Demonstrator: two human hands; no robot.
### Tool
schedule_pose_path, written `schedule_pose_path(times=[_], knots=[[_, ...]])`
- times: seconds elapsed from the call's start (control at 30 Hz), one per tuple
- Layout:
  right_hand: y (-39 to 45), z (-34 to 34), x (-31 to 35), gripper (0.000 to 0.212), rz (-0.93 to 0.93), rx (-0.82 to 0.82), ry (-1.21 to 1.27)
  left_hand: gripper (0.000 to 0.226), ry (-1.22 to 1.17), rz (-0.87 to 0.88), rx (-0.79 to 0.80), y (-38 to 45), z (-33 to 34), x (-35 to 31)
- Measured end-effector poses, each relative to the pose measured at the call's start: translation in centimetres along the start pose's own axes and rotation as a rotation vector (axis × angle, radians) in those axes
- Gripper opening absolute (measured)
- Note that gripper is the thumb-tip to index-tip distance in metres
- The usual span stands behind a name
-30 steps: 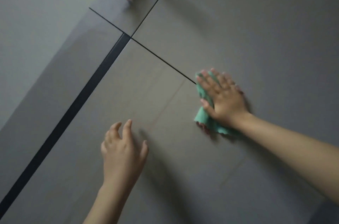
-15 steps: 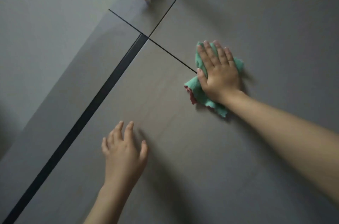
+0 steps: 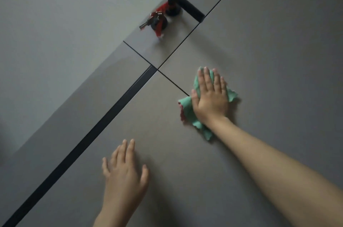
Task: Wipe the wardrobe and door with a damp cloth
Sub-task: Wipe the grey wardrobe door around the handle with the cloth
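We are wiping the grey door (image 3: 269, 50). Our right hand (image 3: 210, 99) presses flat, fingers straight, on the green cloth (image 3: 187, 109) just below the thin groove. Our left hand (image 3: 124, 172) rests spread out. Next we should probably rub toward the black handle (image 3: 185, 6).

head cam | worn, tilted view, close to grey door (image 3: 259, 44) (only one view) | hands within reach

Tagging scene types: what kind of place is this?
Likely a home interior, up against a door: a black lever handle, keys with a red tassel in the lock, and grey panels that the right hand wipes with a green cloth.
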State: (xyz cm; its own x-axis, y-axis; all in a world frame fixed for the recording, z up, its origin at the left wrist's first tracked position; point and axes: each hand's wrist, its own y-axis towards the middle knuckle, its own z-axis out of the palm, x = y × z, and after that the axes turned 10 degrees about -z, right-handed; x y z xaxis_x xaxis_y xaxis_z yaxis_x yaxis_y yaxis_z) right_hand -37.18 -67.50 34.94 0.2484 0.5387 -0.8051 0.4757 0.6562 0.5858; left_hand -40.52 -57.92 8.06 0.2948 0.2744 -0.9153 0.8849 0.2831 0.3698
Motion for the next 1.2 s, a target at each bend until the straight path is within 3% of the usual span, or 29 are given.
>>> schedule_pose_path(times=[0.07,0.13,0.23,0.3,0.4,0.53,0.6,0.73,0.8,0.9,1.0,1.03,1.1,1.2], knots=[[-1.7,0.7,4.4,0.063,-0.065,0.024,0.063,0.071,0.033,0.02,-0.009,0.5,0.0,0.4],[-5.6,0.5,7.0,0.062,-0.371,0.103,0.071,0.071,0.027,-0.004,0.012,1.1,-0.4,1.0],[-8.6,-0.2,4.2,0.058,-0.646,0.168,0.076,0.075,0.02,-0.083,0.055,1.6,-1.2,1.4],[-7.4,-0.6,1.6,0.058,-0.592,0.148,0.085,0.077,0.018,-0.075,0.049,2.0,-1.8,1.7],[-2.8,-0.4,0.4,0.061,-0.345,0.071,0.055,0.08,-0.005,-0.087,0.025,3.0,-2.7,2.3],[3.9,0.9,6.1,0.066,-0.049,0.049,0.071,0.074,-0.031,-0.169,0.02,4.9,-3.1,4.0],[3.6,1.4,9.3,0.065,-0.143,0.053,0.091,0.071,-0.051,-0.228,0.044,5.3,-2.9,4.7],[-1.0,1.4,9.0,0.058,-0.63,0.116,0.104,0.08,-0.039,-0.25,0.087,5.3,-2.7,5.6],[0.2,1.3,7.8,0.058,-0.655,0.102,0.095,0.077,-0.029,-0.233,0.079,5.4,-2.9,6.0],[3.9,1.8,8.5,0.06,-0.421,0.069,0.068,0.072,-0.048,-0.228,0.08,5.7,-3.2,5.8],[4.8,2.3,11.4,0.062,-0.238,0.068,0.084,0.08,-0.065,-0.225,0.065,5.9,-3.5,6.0],[3.8,2.3,12.2,0.062,-0.27,0.081,0.095,0.08,-0.081,-0.233,0.051,6.0,-3.6,6.2],[0.4,2.0,11.9,0.061,-0.506,0.114,0.098,0.079,-0.111,-0.254,0.044,6.1,-3.8,6.5],[-3.5,0.8,7.7,0.055,-0.801,0.179,0.093,0.079,-0.137,-0.265,0.073,5.9,-4.1,6.4]])
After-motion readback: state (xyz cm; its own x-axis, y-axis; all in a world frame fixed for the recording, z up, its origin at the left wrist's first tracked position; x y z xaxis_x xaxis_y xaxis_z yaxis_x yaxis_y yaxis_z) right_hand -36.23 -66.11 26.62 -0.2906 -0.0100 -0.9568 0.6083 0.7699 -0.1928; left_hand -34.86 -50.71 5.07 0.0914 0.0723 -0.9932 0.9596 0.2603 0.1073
